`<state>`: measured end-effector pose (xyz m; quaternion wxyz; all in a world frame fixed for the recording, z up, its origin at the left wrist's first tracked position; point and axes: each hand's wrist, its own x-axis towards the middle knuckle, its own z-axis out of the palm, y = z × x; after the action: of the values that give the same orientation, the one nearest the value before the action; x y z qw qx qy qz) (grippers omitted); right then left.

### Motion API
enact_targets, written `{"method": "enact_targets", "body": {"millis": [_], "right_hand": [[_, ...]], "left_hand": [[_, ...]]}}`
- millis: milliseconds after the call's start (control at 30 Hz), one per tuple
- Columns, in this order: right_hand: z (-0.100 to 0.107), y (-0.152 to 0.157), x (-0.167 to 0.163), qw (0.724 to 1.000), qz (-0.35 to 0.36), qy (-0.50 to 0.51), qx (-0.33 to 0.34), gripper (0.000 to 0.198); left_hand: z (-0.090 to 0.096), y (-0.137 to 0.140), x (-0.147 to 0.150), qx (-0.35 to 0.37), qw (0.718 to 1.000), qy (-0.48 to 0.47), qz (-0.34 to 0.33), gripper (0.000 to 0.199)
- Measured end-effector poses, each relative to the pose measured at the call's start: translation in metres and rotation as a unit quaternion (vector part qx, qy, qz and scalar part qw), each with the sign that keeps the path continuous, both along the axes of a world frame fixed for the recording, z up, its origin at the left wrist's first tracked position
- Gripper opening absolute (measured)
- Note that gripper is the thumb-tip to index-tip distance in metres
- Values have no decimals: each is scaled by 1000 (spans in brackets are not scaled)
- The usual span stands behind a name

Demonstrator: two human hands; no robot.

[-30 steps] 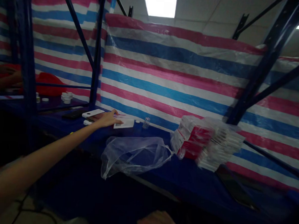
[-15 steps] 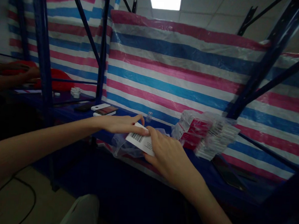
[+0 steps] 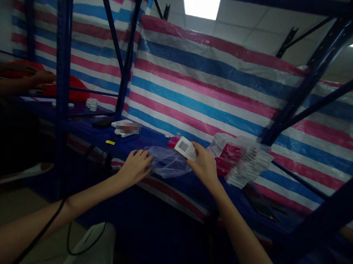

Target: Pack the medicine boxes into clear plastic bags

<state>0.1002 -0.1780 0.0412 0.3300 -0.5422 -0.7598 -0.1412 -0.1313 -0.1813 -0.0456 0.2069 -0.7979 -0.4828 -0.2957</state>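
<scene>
Barcoded box (image 3: 185,147), white with a pink end, is held above a blue tabletop (image 3: 152,137), its right end pinched between the thumb and fingers of the right hand (image 3: 206,165). The left hand (image 3: 137,165), fingers half curled, is at the left edge of a clear plastic bag (image 3: 170,164); whether it grips the film cannot be told. Good handling would likely mean light pressure on the box's edges, lest the card buckle, and a secure hold on a fold of the bag, whose thin film could slip or cling. The bag lies crumpled near the tabletop's front edge, no contents showing. To its right, a stack of pink and white packs (image 3: 247,170) sits in clear plastic wrapping (image 3: 217,141). Behind the box, a small clear vessel (image 3: 178,134) is partly hidden, its contents unclear.
</scene>
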Motion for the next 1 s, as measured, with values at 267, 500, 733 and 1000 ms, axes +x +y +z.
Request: {"method": "enact_targets", "body": {"millis": [267, 500, 733, 1000], "right_hand": [[5, -13, 1, 990, 135, -9, -32, 53], [2, -6, -44, 987, 120, -92, -58, 50], [0, 18, -77, 987, 57, -153, -4, 49], [-9, 36, -82, 977, 39, -211, -1, 50]], "left_hand": [[44, 60, -26, -188, 911, -345, -128, 36], [44, 64, -36, -190, 875, -424, -133, 41], [49, 57, -50, -76, 950, -287, 94, 41], [-5, 31, -19, 108, 984, 39, -138, 37]]}}
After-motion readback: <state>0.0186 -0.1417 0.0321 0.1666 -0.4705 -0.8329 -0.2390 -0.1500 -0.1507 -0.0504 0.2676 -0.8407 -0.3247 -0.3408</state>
